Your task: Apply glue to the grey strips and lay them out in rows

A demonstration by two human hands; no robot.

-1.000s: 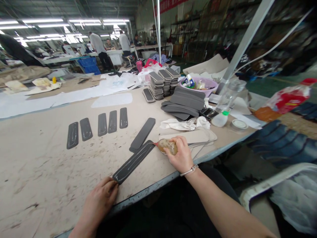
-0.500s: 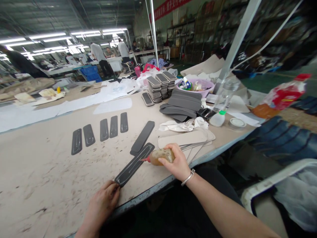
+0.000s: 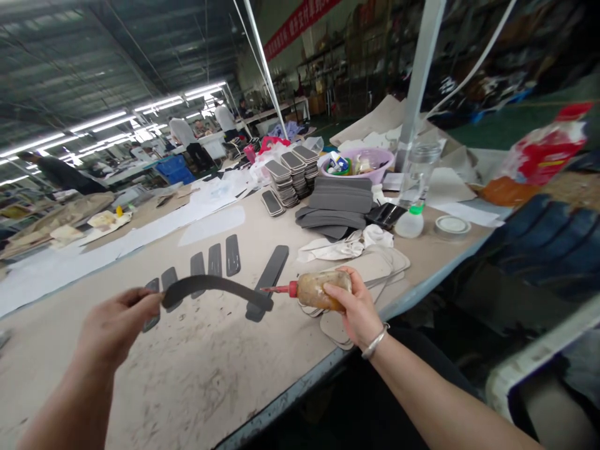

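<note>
Pinched by one end, a dark grey strip (image 3: 210, 284) hangs bowed in the air from my left hand (image 3: 117, 322). My right hand (image 3: 359, 306) is wrapped round a glue bottle (image 3: 323, 289) with a red nozzle, which points left near the strip's free end. Beneath the nozzle, another dark strip (image 3: 274, 265) lies on the table. Several shiny-topped dark strips (image 3: 232, 255) lie in a row behind the raised one, partly hidden by it. Pale flat pieces (image 3: 375, 265) lie behind the bottle and my right hand.
Stacked rimmed pieces (image 3: 281, 178), a pile of dark strips (image 3: 340, 197), a purple basket (image 3: 384, 164), a white cloth (image 3: 332, 248), a green-capped bottle (image 3: 409, 223) and a round tin (image 3: 452, 226) stand at the back. A metal post (image 3: 419, 81) rises behind. People are far off.
My left hand has lifted the strip off the table and moved left and up with it. My right hand has moved a little right with the bottle, now nearly level. The view has tilted.
</note>
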